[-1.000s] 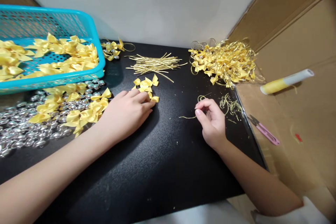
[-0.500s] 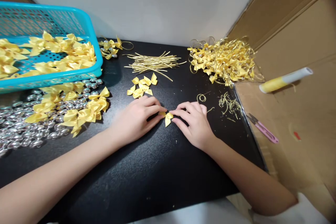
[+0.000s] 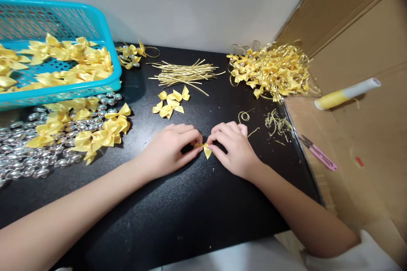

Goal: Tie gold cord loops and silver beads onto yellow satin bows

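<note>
A small yellow ribbon bow [image 3: 207, 151] is pinched between my two hands, just above the black tabletop. My left hand [image 3: 173, 146] grips its left side between thumb and fingertips. On the other side, my right hand [image 3: 233, 146] has thumb and index finger closed on the bow. The fingertips cover most of it; one pointed tail hangs down. Beyond my hands lie several loose yellow bows [image 3: 171, 102]. Behind them is a bundle of gold cords [image 3: 184, 74].
A blue basket [image 3: 116, 63] of yellow bows stands at left, with silver beads [image 3: 41, 152] before it. Finished-looking bow-and-cord pieces [image 3: 273, 70] are heaped at back right. Cord scraps [image 3: 278, 125] lie near the right edge. Pink snips [image 3: 319, 154] and a yellow-white roll [image 3: 346, 94] rest on cardboard.
Both hands have come slightly toward me with the bow, and the bow has shifted a little down and right. My left fingers are more curled around its side.
</note>
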`<action>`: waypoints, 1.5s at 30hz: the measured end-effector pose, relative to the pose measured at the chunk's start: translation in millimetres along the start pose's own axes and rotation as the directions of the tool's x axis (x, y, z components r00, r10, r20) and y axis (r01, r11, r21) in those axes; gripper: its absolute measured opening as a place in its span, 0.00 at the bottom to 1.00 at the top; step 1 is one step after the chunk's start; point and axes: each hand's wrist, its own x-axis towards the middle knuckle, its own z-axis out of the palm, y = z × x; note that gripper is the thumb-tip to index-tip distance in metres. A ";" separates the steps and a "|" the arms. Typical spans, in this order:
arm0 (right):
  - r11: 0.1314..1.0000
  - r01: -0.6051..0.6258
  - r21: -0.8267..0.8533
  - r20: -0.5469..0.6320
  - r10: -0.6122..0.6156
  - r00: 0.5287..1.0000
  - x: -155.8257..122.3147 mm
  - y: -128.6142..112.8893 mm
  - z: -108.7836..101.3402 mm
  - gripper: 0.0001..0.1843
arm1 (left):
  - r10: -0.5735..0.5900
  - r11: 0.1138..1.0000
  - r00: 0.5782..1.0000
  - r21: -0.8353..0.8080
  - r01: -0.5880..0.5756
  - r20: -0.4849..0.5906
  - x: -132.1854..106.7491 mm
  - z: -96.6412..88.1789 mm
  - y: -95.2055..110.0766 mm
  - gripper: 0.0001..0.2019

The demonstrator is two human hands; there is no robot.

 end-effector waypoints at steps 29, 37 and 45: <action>0.982 0.183 -0.053 0.201 -0.169 0.965 -3.8 -12.3 -1.4 0.08 | 0.149 0.987 0.971 0.031 -0.158 0.187 2.3 -0.3 3.9 0.07; 0.979 0.196 0.059 0.189 -0.204 0.961 -3.6 -11.1 -4.8 0.07 | 0.132 0.973 0.977 -0.211 -0.095 0.166 4.6 -5.1 5.2 0.11; 0.979 0.162 0.123 0.187 -0.184 0.965 -2.3 -10.0 -7.3 0.04 | 0.116 0.915 0.971 -0.402 -0.022 0.210 2.5 -7.3 1.3 0.08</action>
